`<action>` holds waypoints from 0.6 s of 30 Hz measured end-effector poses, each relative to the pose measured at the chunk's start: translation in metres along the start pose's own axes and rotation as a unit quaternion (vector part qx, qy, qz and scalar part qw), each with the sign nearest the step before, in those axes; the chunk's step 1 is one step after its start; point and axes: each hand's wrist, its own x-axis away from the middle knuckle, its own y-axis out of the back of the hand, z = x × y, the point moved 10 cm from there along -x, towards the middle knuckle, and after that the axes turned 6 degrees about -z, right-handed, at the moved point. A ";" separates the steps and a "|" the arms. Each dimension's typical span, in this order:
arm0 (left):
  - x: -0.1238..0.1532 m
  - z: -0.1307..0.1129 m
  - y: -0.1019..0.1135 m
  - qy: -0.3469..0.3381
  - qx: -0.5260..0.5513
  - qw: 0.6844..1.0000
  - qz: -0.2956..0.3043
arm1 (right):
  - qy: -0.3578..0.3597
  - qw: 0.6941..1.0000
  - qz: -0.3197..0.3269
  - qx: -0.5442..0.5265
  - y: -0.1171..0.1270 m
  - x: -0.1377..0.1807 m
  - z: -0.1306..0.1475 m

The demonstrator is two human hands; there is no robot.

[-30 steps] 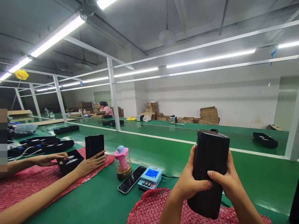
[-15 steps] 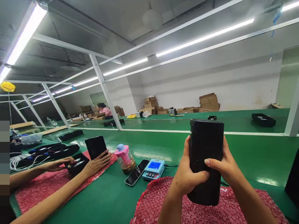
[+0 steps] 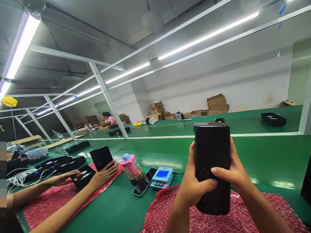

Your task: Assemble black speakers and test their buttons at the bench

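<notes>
Black speaker (image 3: 212,168) upright as half-second ago, slightly lower over red bubble wrap (image 3: 170,213); left hand (image 3: 194,187) and right hand (image 3: 230,171) clasped round its body, grip unchanged.

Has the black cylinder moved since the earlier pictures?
Cannot tell: the camera tilted. Both hands grip the black cylinder above the red bubble wrap, as before.

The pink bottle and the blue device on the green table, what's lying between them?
A black phone lies flat between the pink bottle and the blue device, seen in the head view.
</notes>
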 end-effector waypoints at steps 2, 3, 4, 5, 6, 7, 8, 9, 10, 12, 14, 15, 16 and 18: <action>0.001 -0.001 -0.002 0.000 0.009 1.000 0.003 | 0.006 1.000 -0.005 0.004 0.001 0.000 0.002; 0.001 -0.001 -0.003 0.000 0.012 1.000 0.001 | 0.008 1.000 -0.008 0.005 0.001 0.001 0.003; 0.001 -0.001 -0.003 -0.001 0.011 1.000 -0.003 | 0.010 1.000 -0.010 0.005 0.001 0.001 0.005; 0.002 0.000 -0.002 -0.004 0.006 1.000 -0.007 | 0.010 1.000 -0.010 0.004 0.001 0.002 0.006; 0.003 -0.001 -0.001 -0.008 -0.004 1.000 -0.014 | 0.006 1.000 -0.009 0.002 0.001 0.002 0.006; 0.003 -0.001 0.000 -0.013 -0.016 1.000 -0.018 | -0.001 1.000 -0.006 0.000 0.001 0.003 0.006; 0.004 -0.002 0.000 -0.016 -0.027 0.999 -0.018 | -0.009 1.000 -0.002 -0.002 0.001 0.004 0.006; 0.006 -0.003 -0.001 -0.018 -0.035 0.999 -0.015 | -0.015 1.000 -0.001 -0.005 0.000 0.004 0.006; 0.007 -0.003 -0.002 -0.018 -0.039 0.999 -0.011 | -0.018 1.000 0.001 -0.007 0.000 0.005 0.006; 0.010 -0.005 -0.005 -0.012 -0.038 0.999 -0.006 | -0.019 1.000 0.006 -0.012 0.000 0.006 0.007; 0.013 -0.006 -0.006 -0.005 -0.038 0.999 -0.012 | -0.016 1.000 0.013 -0.017 -0.001 0.006 0.008; 0.014 -0.007 -0.005 -0.002 -0.040 0.999 -0.019 | -0.017 1.000 0.015 -0.019 -0.002 0.007 0.008; 0.015 -0.007 -0.005 0.000 -0.043 0.999 -0.024 | -0.017 0.999 0.016 -0.021 -0.003 0.007 0.008; 0.015 -0.007 -0.004 0.000 -0.041 0.999 -0.026 | -0.013 1.000 0.013 -0.024 -0.002 0.006 0.009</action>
